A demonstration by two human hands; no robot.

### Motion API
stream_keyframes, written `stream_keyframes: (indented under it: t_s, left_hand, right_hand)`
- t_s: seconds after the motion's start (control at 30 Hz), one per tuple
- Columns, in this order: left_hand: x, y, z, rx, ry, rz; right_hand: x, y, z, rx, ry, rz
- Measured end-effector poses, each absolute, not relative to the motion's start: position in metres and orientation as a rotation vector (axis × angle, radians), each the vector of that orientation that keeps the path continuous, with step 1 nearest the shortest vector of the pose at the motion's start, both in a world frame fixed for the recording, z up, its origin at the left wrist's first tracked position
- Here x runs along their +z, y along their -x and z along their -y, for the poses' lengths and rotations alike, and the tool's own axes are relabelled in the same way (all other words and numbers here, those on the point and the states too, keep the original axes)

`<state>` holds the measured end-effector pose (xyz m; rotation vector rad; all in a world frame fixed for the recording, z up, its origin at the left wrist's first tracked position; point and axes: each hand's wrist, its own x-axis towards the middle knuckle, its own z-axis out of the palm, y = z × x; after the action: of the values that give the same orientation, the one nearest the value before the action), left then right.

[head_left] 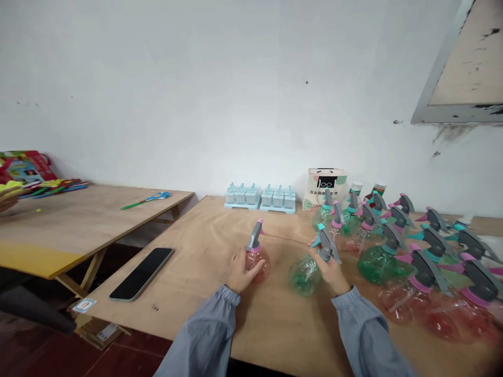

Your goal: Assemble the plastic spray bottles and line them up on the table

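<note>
My left hand [242, 271] is wrapped round the side of a pink spray bottle [260, 262] with a grey and pink trigger head, which stands upright on the wooden table [188, 293]. In my right hand [329, 268] is a green spray bottle [305, 276], gripped near its grey and turquoise head. This bottle tilts, its round body leaning to the left. To the right stand several more pink and green spray bottles [377, 262], crowded together.
Two light-blue popsicle molds [277, 201] and a printed paper bag [323, 191] stand by the wall. A phone [142, 274] lies at the table's left side. On another table [78, 222] at left are balloon-like coloured items and part of another person's hand [8, 200].
</note>
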<state>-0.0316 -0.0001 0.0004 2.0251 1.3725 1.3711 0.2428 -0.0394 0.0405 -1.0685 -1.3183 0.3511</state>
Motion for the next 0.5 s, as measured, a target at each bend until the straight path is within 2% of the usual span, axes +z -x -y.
stream_keyframes:
  t_s: [0.17,0.33,0.5]
  left_hand:
    - [0.001,0.031,0.000,1.392,-2.032,-1.327]
    - [0.000,0.032,-0.001,1.394,-1.996,-1.333]
    - [-0.002,0.035,-0.001,1.376,-1.995,-1.291]
  right_hand:
    - [0.045,-0.269,0.047,0.341,1.130,1.338]
    - [0.047,-0.302,0.056,0.144,1.317,1.077]
    - [0.044,-0.327,0.052,0.164,1.407,1.081]
